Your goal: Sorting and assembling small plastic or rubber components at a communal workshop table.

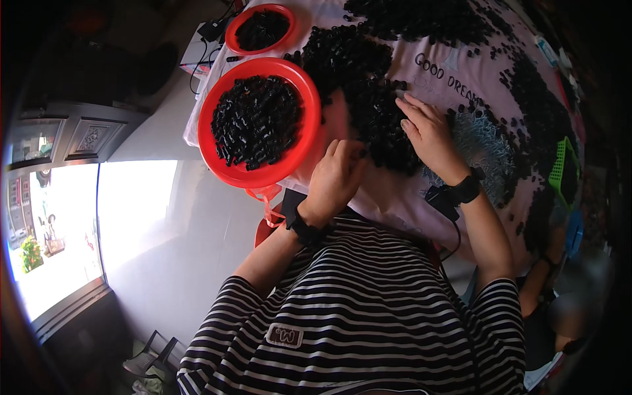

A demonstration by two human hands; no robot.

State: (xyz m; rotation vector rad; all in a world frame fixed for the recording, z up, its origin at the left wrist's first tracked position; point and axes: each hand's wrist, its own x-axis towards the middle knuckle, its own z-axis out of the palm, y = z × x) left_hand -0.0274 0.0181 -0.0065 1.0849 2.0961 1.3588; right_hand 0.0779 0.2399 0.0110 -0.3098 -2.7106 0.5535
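My left hand (334,178) is at the table's near edge, just right of a large red basin (309,125). Its fingers are curled together, with a small black piece (361,153) showing at the tips. Heaped in the basin are short, shiny black cylindrical pieces (253,122). Over the right side of a loose pile of similar black pieces (382,125) reaches my right hand (431,135). Its fingers are stretched out and slightly apart, the tips by the pile's edge. I see nothing held in it.
A smaller red basin (287,14) of black pieces stands at the far left. Bluish stringy material (484,151) lies right of my right hand. More black pieces (421,18) cover the far and right parts of the pink cloth (431,62). A green basket (559,168) and another person's arm (536,286) are at the right.
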